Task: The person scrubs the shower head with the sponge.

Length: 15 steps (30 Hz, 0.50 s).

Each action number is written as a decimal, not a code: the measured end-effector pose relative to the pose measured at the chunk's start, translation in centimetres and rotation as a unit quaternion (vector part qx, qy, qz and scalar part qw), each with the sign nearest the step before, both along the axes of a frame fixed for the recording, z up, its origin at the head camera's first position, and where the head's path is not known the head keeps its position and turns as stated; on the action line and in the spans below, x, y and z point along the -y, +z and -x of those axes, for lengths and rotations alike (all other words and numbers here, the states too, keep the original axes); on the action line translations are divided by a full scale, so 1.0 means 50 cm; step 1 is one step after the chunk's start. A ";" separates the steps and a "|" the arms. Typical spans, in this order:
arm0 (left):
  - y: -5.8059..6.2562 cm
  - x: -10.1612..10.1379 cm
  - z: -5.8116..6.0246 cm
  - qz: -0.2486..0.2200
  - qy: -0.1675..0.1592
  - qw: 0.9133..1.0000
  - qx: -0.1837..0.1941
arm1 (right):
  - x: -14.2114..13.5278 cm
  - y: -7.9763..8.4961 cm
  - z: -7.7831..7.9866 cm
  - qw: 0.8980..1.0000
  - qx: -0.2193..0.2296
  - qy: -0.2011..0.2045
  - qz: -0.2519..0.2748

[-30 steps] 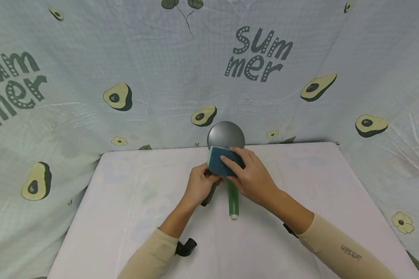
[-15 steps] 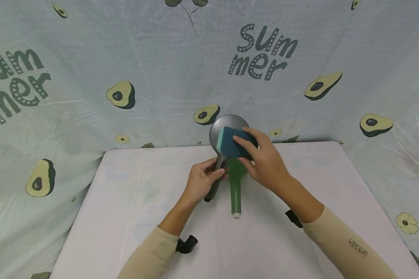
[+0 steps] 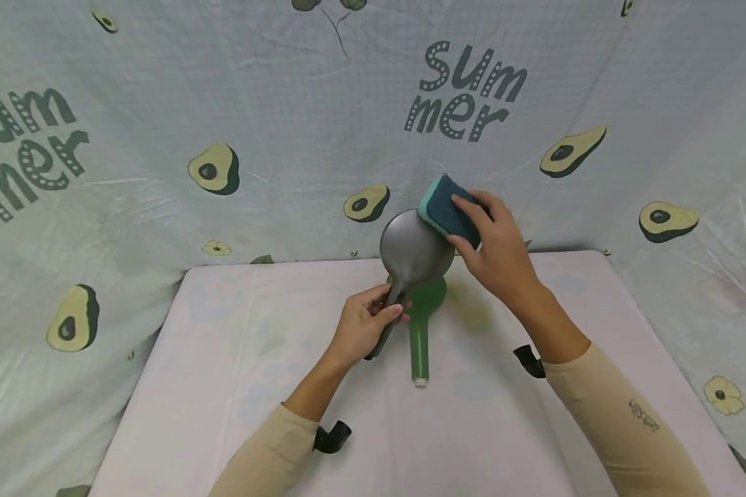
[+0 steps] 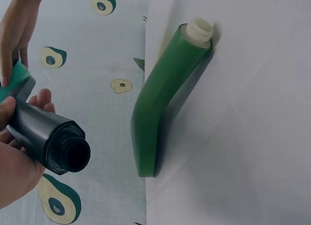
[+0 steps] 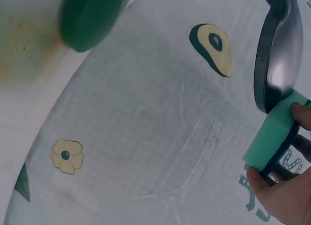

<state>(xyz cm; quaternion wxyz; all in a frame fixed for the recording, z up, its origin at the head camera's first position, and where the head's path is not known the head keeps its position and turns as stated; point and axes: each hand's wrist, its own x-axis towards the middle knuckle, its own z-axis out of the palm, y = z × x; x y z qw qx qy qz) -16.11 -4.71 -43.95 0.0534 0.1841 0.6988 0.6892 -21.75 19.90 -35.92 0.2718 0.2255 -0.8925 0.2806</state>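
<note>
In the head view my left hand [image 3: 360, 324] grips a grey shower head [image 3: 410, 255] by its handle, the round head tilted up above the table's far edge. Its open threaded end faces the camera in the left wrist view. My right hand [image 3: 500, 248] pinches a sponge [image 5: 272, 137], light teal foam with a dark blue scouring side, between thumb and fingers. The foam side lies against the upper right rim of the grey head. A green shower head [image 4: 155, 94] with a white threaded end lies on the table, its round part partly hidden behind the grey one.
A white cloth covers the table [image 3: 273, 386], with a yellowish patch [image 3: 469, 307] right of the green shower head. Behind it hangs a pale curtain [image 3: 298, 138] printed with avocados and lettering. Black wrist mounts [image 3: 332, 438] show at both forearms.
My right hand has moved the sponge up and right, from low over the grey shower head to its upper right rim. My left hand has tilted the handle slightly, uncovering more of both shower heads.
</note>
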 end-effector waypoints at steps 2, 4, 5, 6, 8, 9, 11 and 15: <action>-0.002 -0.001 -0.002 0.013 0.006 1.000 -0.010 | 0.003 -0.004 -0.006 1.000 -0.004 0.006 -0.018; -0.003 -0.001 -0.005 0.028 0.017 0.999 -0.020 | 0.009 -0.010 -0.012 0.999 -0.014 0.016 -0.041; -0.004 0.000 -0.005 0.034 0.023 0.999 -0.023 | 0.013 -0.013 -0.017 0.998 -0.020 0.022 -0.051; -0.003 0.001 -0.006 0.040 0.028 0.998 -0.027 | 0.017 -0.016 -0.021 0.997 -0.028 0.029 -0.062; -0.003 0.002 -0.006 0.048 0.034 0.998 -0.034 | 0.025 -0.025 -0.031 0.995 -0.046 0.043 -0.083; -0.002 0.003 -0.006 0.051 0.035 0.997 -0.038 | 0.030 -0.030 -0.037 0.993 -0.057 0.050 -0.093; -0.002 0.004 -0.005 0.053 0.035 0.997 -0.043 | 0.040 -0.042 -0.049 0.988 -0.081 0.065 -0.113; -0.005 0.007 -0.002 0.048 0.038 0.997 -0.054 | 0.061 -0.068 -0.075 0.977 -0.122 0.089 -0.148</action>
